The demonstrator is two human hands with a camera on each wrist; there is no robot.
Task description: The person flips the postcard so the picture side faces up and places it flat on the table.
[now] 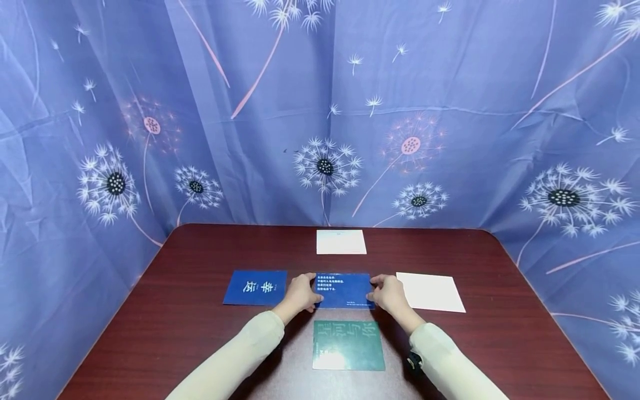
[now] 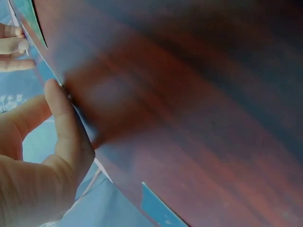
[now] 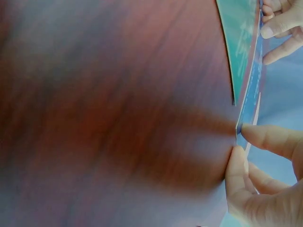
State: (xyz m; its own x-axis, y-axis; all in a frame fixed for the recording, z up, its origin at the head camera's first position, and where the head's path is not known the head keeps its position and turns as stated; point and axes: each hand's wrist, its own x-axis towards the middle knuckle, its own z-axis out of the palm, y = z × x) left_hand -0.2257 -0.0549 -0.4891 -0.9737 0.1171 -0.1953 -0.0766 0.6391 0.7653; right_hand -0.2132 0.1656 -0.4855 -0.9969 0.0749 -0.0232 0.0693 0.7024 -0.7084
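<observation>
Backdrop is a blue dandelion curtain (image 1: 370,66) behind the far edge; in front of it, a dark red counter (image 1: 150,339) carrying five cards in a cross: near, far, left, right, middle; no boxes or trays seen, so nothing is contained, cards go straight on the counter.

Pale sleeves (image 1: 235,361) reach in from the near side; a small dark item (image 1: 414,361) at the right cuff, can't tell what.

Green card (image 1: 347,345) sits nearest, glare on it; blue card with big sideways white characters (image 1: 255,288) on the left; white card (image 1: 431,292) on the right; smaller-looking white card (image 1: 341,242) at the far side; those four are untouched, look placed.

Middle blue card (image 1: 345,290) is the one being worked, between left and right cards, beyond the green; left hand (image 1: 299,294) has its fingers clamped on the card's left edge, right hand (image 1: 390,293) likewise on the right edge; can't tell if it's flat or slightly lifted.

My read: layout nearly complete; left to do is squaring up the middle card and letting go.
</observation>
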